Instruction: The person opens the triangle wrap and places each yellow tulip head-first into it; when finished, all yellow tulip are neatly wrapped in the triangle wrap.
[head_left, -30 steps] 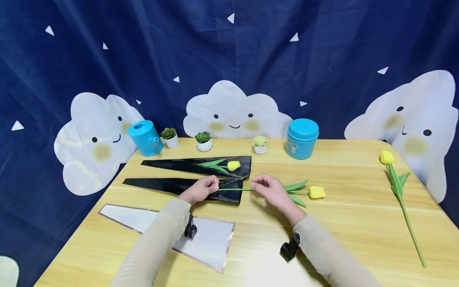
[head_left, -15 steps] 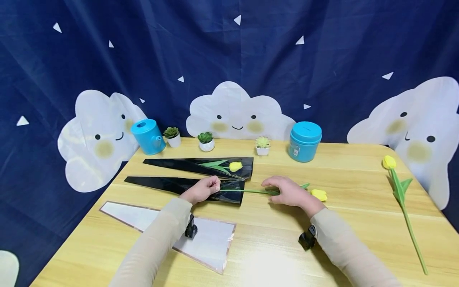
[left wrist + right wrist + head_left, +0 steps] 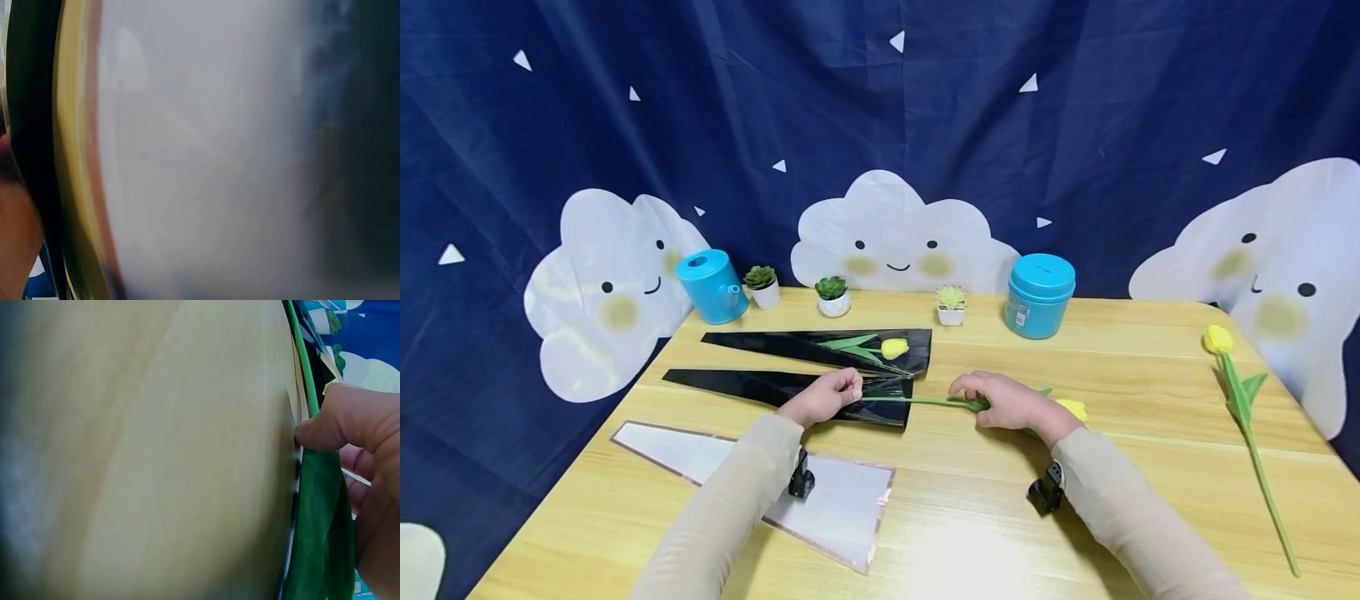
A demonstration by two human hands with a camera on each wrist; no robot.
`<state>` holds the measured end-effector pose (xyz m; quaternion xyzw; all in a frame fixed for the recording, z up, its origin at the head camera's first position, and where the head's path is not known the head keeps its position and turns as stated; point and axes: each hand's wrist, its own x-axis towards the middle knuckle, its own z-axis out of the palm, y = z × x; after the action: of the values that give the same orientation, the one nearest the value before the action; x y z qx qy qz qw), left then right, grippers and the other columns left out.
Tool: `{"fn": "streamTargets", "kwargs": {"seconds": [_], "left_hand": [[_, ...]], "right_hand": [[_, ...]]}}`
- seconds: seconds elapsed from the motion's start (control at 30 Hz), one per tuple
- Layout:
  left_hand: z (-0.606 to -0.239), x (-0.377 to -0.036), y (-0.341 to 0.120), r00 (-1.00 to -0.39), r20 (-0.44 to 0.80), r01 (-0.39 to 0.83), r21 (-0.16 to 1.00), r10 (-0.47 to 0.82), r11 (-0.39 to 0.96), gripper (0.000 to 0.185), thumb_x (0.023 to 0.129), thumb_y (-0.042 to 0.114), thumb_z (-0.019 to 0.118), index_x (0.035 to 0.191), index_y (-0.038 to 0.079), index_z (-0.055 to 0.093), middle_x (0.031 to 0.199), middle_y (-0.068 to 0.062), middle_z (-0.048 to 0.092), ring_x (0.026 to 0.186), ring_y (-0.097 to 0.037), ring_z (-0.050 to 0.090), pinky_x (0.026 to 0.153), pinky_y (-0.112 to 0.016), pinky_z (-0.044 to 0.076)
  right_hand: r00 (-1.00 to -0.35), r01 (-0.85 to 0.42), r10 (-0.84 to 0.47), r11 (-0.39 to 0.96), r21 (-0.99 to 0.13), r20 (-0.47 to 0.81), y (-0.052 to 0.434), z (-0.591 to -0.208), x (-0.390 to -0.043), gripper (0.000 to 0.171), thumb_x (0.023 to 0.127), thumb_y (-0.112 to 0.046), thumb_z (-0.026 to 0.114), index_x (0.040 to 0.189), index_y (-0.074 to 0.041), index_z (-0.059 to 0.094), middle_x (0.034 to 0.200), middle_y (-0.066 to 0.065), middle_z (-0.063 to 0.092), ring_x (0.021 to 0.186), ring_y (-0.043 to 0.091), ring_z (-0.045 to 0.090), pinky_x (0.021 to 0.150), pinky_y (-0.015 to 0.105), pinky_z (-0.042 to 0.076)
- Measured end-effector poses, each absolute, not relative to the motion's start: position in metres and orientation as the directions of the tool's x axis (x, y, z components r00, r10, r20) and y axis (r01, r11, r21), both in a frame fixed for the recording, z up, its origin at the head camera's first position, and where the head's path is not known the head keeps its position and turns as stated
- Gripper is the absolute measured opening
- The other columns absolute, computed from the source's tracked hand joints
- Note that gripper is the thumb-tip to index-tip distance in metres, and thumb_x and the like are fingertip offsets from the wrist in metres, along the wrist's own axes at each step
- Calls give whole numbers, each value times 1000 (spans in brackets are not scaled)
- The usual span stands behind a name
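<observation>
A yellow artificial tulip point(image 3: 1072, 409) lies crosswise between my hands, its green stem running left over a black flower sleeve point(image 3: 722, 382) with a clear front. My left hand point(image 3: 823, 395) is over this sleeve, pinching the stem's lower end; whether sleeve film is also between the fingertips cannot be told. With thumb and fingers, my right hand point(image 3: 1003, 402) pinches the stem where the leaves point(image 3: 322, 519) begin, and it partly covers leaves and bloom. Mostly a white sleeve point(image 3: 187, 156) fills the left wrist view, with the left hand only at its edge.
Behind lies another black sleeve point(image 3: 760, 342) containing a yellow tulip point(image 3: 893, 348). A white sleeve point(image 3: 842, 500) rests in front, under the left forearm. Another tulip point(image 3: 1247, 408) lies far right. A blue watering can point(image 3: 712, 287), small potted succulents point(image 3: 832, 297) and a blue canister point(image 3: 1040, 297) line the back.
My right hand has moved right along the stem, from its bare middle to the leaves, and now hides more of the bloom. The left hand has stayed at the black sleeve.
</observation>
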<state>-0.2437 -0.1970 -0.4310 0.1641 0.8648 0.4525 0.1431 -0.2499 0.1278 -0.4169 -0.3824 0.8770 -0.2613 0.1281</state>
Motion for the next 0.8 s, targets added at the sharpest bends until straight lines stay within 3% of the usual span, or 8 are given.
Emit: {"fn": "streamTargets", "kwargs": {"seconds": [0.3,0.53,0.8], "left_hand": [[-431,-247,-195,-917,-156,102,796,366,596,15,94,5,49,80,6,46,72,-1,38,68,-16,40,68,-28,34],[-424,-245,-193,-906,-152,152,753,394,640,16,95,6,48,79,7,46,72,0,39,67,-16,40,69,-30,35],[-425,-247,-193,-898,-135,198,726,418,659,17,95,8,49,78,8,46,71,0,39,64,-15,39,68,-29,35]], "right_hand": [[-663,-596,-748,531,-602,-3,126,-419,-251,42,72,5,63,111,-11,60,103,4,60,90,18,53,79,37,45],[-670,-541,-742,500,-676,-12,121,-417,-249,39,70,7,60,105,-10,62,90,1,57,78,16,47,71,31,41],[-680,-545,-733,497,-675,8,109,-413,-251,35,72,3,59,104,-10,63,95,1,62,85,15,54,76,32,45]]}}
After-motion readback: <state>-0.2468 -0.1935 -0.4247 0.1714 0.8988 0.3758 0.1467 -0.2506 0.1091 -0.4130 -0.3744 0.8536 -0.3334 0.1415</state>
